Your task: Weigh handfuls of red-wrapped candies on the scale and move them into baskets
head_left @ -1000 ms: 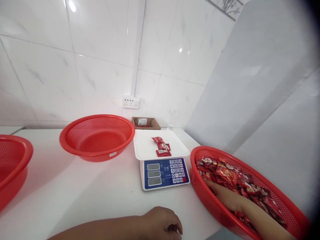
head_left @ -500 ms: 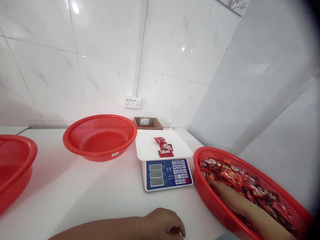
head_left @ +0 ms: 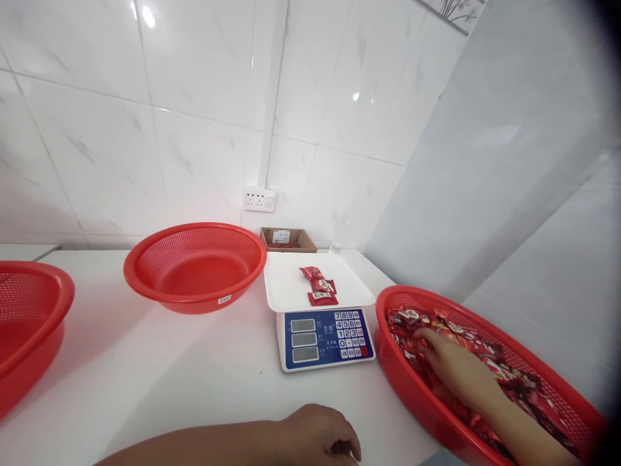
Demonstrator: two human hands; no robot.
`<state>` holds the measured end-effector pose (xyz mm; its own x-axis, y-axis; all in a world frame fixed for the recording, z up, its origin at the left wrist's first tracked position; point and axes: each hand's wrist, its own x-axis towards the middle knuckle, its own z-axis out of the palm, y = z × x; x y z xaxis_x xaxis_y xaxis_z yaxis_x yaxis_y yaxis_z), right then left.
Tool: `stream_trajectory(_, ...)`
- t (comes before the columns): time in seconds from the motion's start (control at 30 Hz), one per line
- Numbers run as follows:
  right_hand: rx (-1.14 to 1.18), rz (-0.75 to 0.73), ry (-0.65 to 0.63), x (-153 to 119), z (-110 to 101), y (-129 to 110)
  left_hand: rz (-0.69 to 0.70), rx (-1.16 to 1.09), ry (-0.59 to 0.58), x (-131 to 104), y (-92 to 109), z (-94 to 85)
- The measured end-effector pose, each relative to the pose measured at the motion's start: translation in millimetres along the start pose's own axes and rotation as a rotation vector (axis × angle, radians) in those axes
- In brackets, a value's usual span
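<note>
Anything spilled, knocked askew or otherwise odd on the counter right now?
Nothing stands out. Three red sachets lie on the white digital scale; the rest stay inside the red mesh basket where the right hand digs. The left hand rests on the white counter. The empty red mesh basket sits upright.

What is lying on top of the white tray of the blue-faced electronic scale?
Three small red wrapped packets lie on the scale's white tray, near its middle. The tray surface beneath them is covered, and the print on the wrappers is too small to read.
</note>
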<state>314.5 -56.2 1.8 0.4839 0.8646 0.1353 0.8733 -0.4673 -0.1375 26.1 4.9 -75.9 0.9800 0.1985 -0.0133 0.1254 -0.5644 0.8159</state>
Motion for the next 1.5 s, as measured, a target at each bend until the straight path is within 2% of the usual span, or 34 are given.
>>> stream_trajectory(0.1,-0.052,0.083,0.023,3.6,-14.6,-2.6,0.002,0.004,0.002,1.3,-1.7,1.2)
stream_trajectory(0.23,0.067,0.197,0.155,16.0,-42.7,-18.5,0.043,0.013,0.001,3.5,-5.8,3.2)
stream_trajectory(0.37,0.249,0.113,0.222,35.9,-58.8,-55.9,0.085,0.021,0.004,5.3,-9.4,4.2)
stream_trajectory(0.53,0.278,-0.044,0.13,58.3,-44.5,-104.1,0.12,0.062,-0.006,9.2,-17.0,8.1)
stream_trajectory(0.63,0.218,-0.045,0.071,65.2,-32.9,-119.4,0.149,0.076,0.005,12.1,-22.3,11.3)
stream_trajectory(0.97,0.186,0.003,0.088,76.8,-22.1,-125.1,0.145,0.09,-0.027,17.8,-28.1,15.8)
stream_trajectory(1.23,0.39,0.046,0.165,80.4,-32.3,-133.2,0.16,0.088,-0.031,14.5,-23.0,12.4)
stream_trajectory(1.37,0.56,0.022,0.112,80.4,-29.3,-151.2,0.166,0.091,-0.022,14.1,-22.5,12.7)
stream_trajectory(1.5,0.695,-0.024,-0.011,75.9,-27.1,-176.5,0.145,0.104,-0.037,16.4,-25.0,14.9)
